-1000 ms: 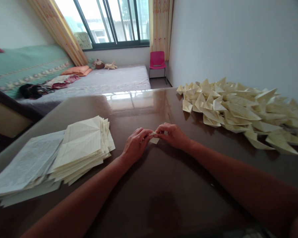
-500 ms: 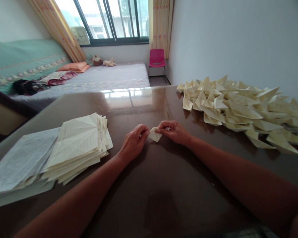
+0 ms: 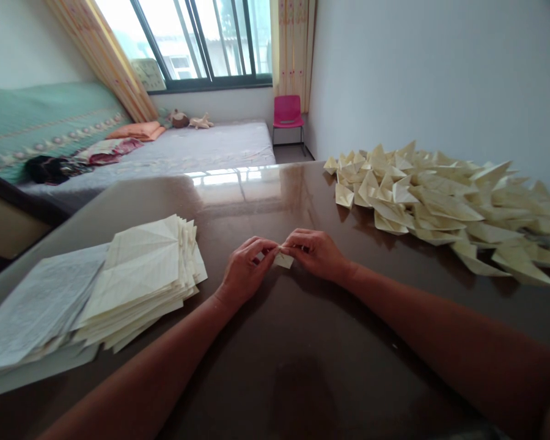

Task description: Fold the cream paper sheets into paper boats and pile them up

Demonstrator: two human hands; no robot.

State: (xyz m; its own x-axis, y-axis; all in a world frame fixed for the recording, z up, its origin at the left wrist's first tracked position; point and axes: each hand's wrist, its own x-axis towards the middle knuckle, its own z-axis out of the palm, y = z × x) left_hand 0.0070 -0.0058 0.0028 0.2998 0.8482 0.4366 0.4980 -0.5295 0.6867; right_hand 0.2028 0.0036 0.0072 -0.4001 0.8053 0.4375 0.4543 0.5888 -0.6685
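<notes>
Small folded paper (image 3: pixel 283 261): cream, between the two hands, in front of the person, low over the brown table (image 3: pixel 256 379); cannot tell whether its lower edge touches the surface.
Left hand (image 3: pixel 245 269): thumb and forefinger pinching the paper's upper edge, left side.
Right hand (image 3: pixel 318 253): thumb and forefinger pinching the same edge, right side; fingertips of both hands nearly meet. Other fingers loosely curled.
Stack of creased sheets (image 3: pixel 142 250): on the table to the left, edges uneven, partly over grey printed sheets (image 3: pixel 41 299).
Folded paper shapes (image 3: pixel 444 201): heaped on the right, pointed corners up.
Risk, tearing: fingertips opposed on a small area; unequal pull could split the paper at a crease.
Risk, misfold: fingers cover the top edge, so layers could slip and crease off line.
Risk, spill: a left forearm swing could skew the loose stack; a wide right elbow could knock the nearest shapes.
</notes>
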